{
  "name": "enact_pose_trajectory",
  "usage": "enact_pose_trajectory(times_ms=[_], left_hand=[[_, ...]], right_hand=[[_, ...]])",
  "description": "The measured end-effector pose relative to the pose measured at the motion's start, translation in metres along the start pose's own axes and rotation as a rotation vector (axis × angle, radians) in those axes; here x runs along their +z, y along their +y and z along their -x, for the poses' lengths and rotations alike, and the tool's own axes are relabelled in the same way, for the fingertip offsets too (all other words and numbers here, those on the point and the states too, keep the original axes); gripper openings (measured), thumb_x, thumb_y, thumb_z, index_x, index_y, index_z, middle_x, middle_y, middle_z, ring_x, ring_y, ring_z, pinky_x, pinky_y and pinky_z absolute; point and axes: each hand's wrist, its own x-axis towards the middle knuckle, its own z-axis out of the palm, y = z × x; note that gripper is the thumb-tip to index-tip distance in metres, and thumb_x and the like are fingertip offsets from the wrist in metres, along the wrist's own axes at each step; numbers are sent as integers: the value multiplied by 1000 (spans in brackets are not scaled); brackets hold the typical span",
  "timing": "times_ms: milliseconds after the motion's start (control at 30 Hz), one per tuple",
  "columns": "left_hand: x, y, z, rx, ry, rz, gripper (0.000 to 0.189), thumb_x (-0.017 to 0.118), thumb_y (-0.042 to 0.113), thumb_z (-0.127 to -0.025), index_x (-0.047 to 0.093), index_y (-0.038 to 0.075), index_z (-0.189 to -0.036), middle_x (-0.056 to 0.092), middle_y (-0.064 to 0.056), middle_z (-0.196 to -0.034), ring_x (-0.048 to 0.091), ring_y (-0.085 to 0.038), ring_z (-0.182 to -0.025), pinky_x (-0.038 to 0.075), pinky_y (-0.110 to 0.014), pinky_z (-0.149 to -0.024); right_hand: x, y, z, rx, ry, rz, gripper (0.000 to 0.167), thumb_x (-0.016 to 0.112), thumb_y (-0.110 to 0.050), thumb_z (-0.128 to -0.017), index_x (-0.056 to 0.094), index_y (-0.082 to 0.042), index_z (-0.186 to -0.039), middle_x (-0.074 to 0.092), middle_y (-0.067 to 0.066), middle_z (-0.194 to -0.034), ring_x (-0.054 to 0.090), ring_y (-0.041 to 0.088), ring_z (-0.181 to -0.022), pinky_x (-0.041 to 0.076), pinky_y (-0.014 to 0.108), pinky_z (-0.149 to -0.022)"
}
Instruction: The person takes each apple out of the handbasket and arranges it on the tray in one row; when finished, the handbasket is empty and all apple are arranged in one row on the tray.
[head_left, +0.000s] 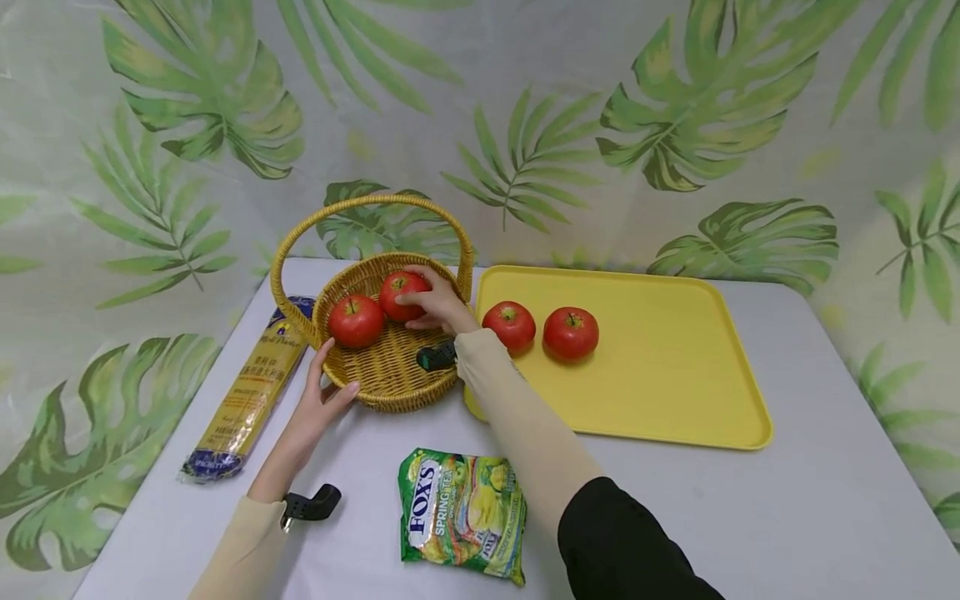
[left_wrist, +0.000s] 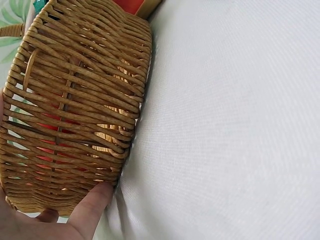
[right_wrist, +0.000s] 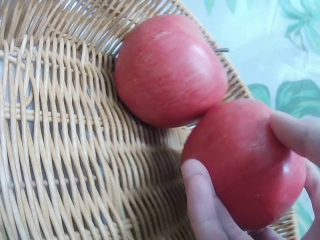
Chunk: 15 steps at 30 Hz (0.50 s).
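Note:
In the head view a wicker basket (head_left: 390, 371) with a tall arched handle holds two red apples. My right hand (head_left: 442, 304) reaches inside and grips the right-hand apple (head_left: 400, 293) between thumb and fingers. The right wrist view shows this apple (right_wrist: 245, 160) touching the other apple (right_wrist: 170, 70) near the basket's wall. My left hand (head_left: 322, 400) rests against the outside of the basket at its near left. In the left wrist view its fingertips touch the woven wall (left_wrist: 75, 115), with part of the hand cut off at the edge.
A yellow tray (head_left: 660, 358) at the right carries an apple (head_left: 510, 327) and another apple (head_left: 571, 334). A spaghetti packet (head_left: 247, 396) lies left of the basket. A green Fox's candy bag (head_left: 463, 514) lies in front, on the white tablecloth (head_left: 825, 500).

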Motion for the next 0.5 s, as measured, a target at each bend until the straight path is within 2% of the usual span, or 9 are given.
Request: enact_pose_trajectory(times_ms=[133, 333, 500], left_hand=[[-3, -15, -5, 0, 14, -24, 78, 54, 22, -99, -1, 35, -153, -16, -9, -157, 10, -53, -136, 20, -61, -107], [-2, -16, -5, 12, 11, -28, 78, 54, 22, -98, 0, 36, -153, -16, -8, -157, 12, -53, -136, 21, -61, -107], [-2, -16, -6, 14, 8, -19, 78, 53, 21, -99, -1, 35, -153, -17, -7, -157, 12, -53, -136, 21, -60, -107]], right_hand=[[-3, -4, 4, -10, -44, 31, 59, 66, -9, -91, 43, -25, -142, 35, 15, -144, 59, 53, -94, 48, 55, -85], [-6, -13, 16, -33, -116, 42, 58, 67, -11, -90, 45, -27, -141, 40, 14, -139, 64, 48, -84, 48, 56, -86], [-11, -21, 28, -85, -199, 95, 56, 66, -13, -91, 45, -26, -141, 42, 12, -133, 66, 40, -73, 54, 50, -78]])
